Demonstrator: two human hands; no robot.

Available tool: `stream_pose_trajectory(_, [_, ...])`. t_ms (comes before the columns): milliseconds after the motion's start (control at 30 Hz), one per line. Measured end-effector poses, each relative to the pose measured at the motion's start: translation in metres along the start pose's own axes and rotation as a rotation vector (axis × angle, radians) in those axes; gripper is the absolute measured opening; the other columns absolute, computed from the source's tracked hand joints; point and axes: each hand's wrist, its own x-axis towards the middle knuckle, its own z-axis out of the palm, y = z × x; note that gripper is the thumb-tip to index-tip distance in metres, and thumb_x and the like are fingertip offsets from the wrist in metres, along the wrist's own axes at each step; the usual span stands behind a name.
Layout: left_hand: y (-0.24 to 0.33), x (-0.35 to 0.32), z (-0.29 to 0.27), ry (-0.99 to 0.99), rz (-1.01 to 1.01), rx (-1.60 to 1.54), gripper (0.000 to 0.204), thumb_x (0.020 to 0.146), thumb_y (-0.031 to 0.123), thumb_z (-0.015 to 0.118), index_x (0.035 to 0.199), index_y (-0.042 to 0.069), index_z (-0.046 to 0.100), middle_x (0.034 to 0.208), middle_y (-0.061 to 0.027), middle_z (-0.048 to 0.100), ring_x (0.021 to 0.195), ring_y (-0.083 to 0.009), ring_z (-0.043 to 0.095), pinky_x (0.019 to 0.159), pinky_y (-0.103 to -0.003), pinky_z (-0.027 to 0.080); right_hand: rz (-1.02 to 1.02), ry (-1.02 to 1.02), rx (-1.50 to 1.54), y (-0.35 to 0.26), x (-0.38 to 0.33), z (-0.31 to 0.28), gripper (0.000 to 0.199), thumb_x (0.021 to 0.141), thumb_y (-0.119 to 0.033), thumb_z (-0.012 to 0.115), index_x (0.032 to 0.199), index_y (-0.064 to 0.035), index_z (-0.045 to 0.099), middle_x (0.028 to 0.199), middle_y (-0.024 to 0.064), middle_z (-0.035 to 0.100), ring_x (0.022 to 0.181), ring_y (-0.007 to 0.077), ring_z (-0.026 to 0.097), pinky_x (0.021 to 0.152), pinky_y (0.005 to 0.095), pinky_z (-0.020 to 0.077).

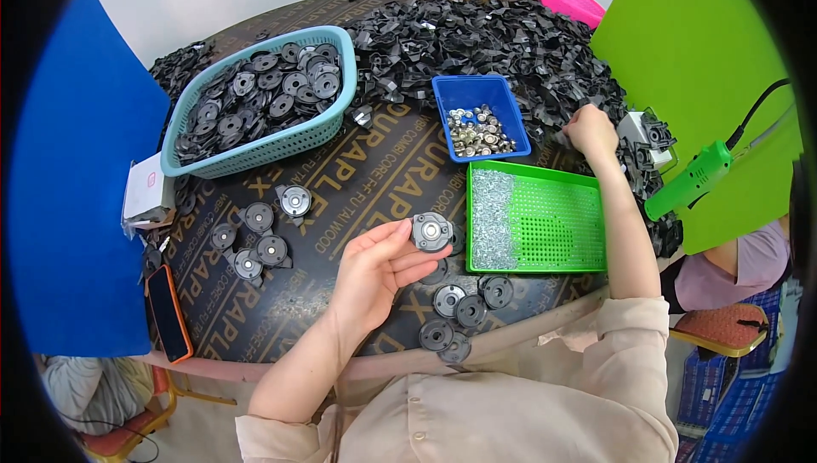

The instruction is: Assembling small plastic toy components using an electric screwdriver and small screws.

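My left hand (374,271) is closed on a round black plastic disc part (431,232) with a silver metal centre, held up above the table between thumb and fingers. My right hand (591,131) reaches to the edge of the heap of small black plastic pieces (485,37), its fingers curled together; what they pinch, if anything, is hidden. Beside it, a blue tray (478,88) contains small round metal parts (481,131). Nearer me lies a green perforated tray (557,208) with many tiny silvery pieces (492,216) along its left side.
A light-blue basket (255,161) of black discs stands at the left. Several disc parts (271,250) lie left of my hand, more discs (471,311) at the near edge. A phone (168,314) lies at left, a green power screwdriver (694,178) at right. Another person's arm (723,263) shows beyond.
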Motion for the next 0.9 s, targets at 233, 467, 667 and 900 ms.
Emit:
stream_pose_trajectory(233, [0.001,-0.005,-0.004,0.049,-0.011,-0.010,0.025,0.097,0.022,0.054,0.109,0.002,0.061,0.105,-0.0134,0.068,0.098,-0.0281,0.068,0.081,-0.033,0.055,-0.983,0.108,0.801,-0.069,-0.131,-0.082,0.007,0.074,-0.005,0.072,0.080,-0.0055,0.070,0.085,0.0056,0.067,0.086,0.0191,0.062,0.076,0.0315,0.0495])
stream_pose_trajectory(467, [-0.005,0.000,-0.009,-0.003,0.003,-0.039,0.024,0.098,0.022,0.053,0.111,0.003,0.061,0.105,-0.0092,0.067,0.096,-0.0224,0.068,0.081,-0.032,0.056,-1.033,0.119,0.892,-0.098,-0.199,-0.060,0.007,0.071,-0.005,0.071,0.075,-0.0048,0.065,0.079,0.0041,0.063,0.078,0.0234,0.058,0.067,0.0347,0.0479])
stream_pose_trajectory(667, [-0.002,-0.005,0.003,0.086,0.001,-0.031,0.021,0.099,0.021,0.051,0.105,0.004,0.062,0.084,-0.0007,0.063,0.078,-0.0099,0.065,0.080,-0.030,0.057,-0.991,0.091,0.933,-0.100,-0.209,-0.049,0.007,0.074,-0.005,0.070,0.079,-0.0049,0.065,0.081,0.0050,0.063,0.077,0.0241,0.058,0.066,0.0339,0.0481])
stream_pose_trajectory(900, [-0.001,0.000,0.000,0.034,-0.035,-0.051,0.021,0.097,0.022,0.055,0.106,0.003,0.060,0.099,-0.0074,0.067,0.097,-0.0186,0.067,0.081,-0.031,0.056,-1.008,-0.034,0.983,-0.093,-0.207,-0.047,0.011,0.075,0.002,0.071,0.084,-0.0019,0.066,0.084,0.0088,0.067,0.078,0.0228,0.062,0.068,0.0335,0.0497])
